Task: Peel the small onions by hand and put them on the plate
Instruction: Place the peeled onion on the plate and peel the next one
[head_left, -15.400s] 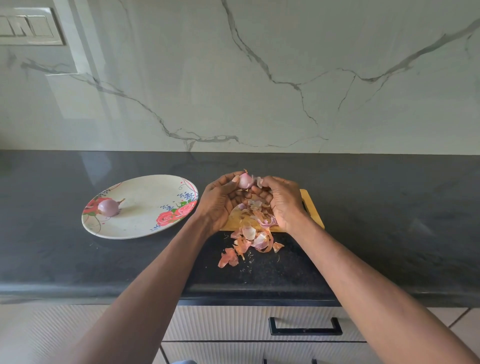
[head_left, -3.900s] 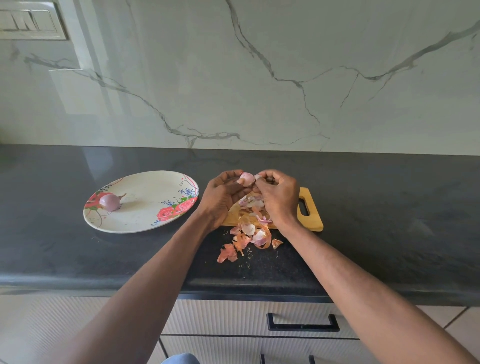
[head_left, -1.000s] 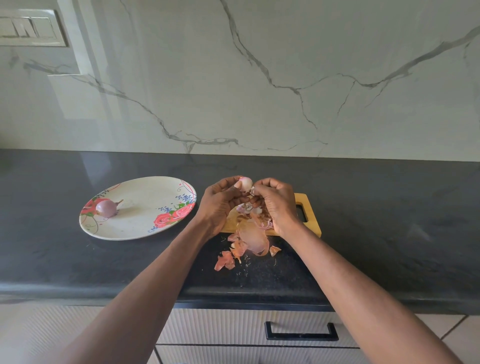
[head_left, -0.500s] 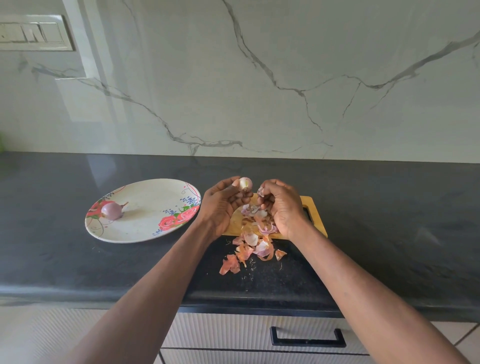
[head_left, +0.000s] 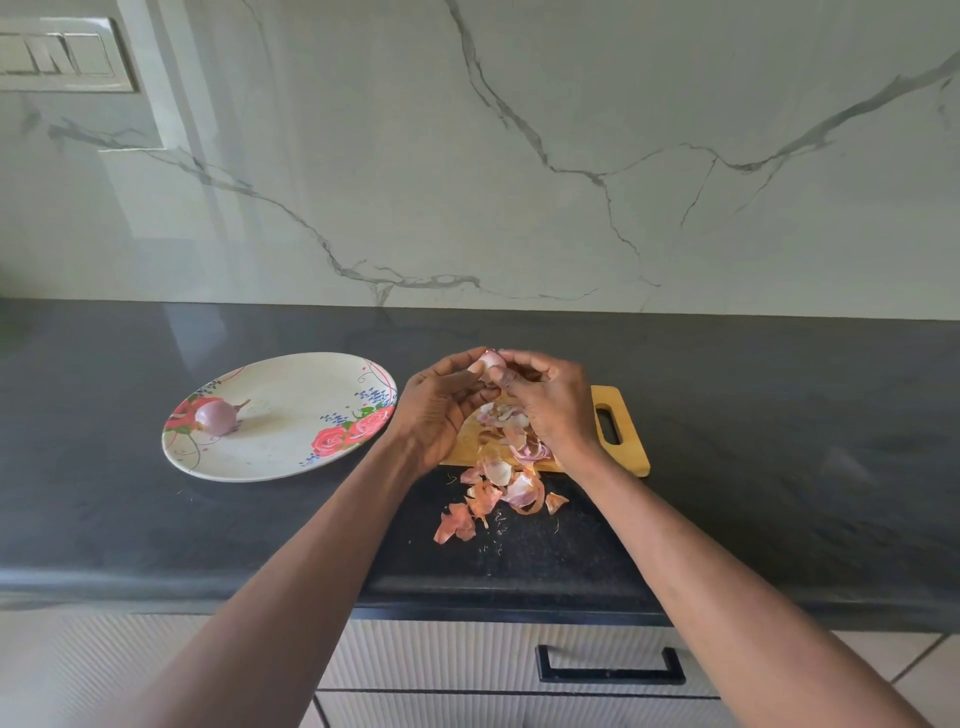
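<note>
A small pale pink onion (head_left: 488, 359) is held above the wooden cutting board (head_left: 626, 441). My left hand (head_left: 441, 405) grips it from the left with curled fingers. My right hand (head_left: 545, 400) meets it from the right, thumb and fingertips pinching at its skin. Most of the onion is hidden between the fingers. A peeled purple onion (head_left: 215, 417) lies on the left side of the flowered plate (head_left: 291, 447), which stands left of my hands.
Loose onion skins (head_left: 498, 488) are heaped on the board's near edge and spill onto the black counter (head_left: 779, 441) toward me. The marble wall rises behind. A drawer with a black handle (head_left: 610, 670) sits below the counter edge.
My hands were slightly apart half a second ago; now the right hand has closed in on the onion held by the left. The plate and its onion have not moved.
</note>
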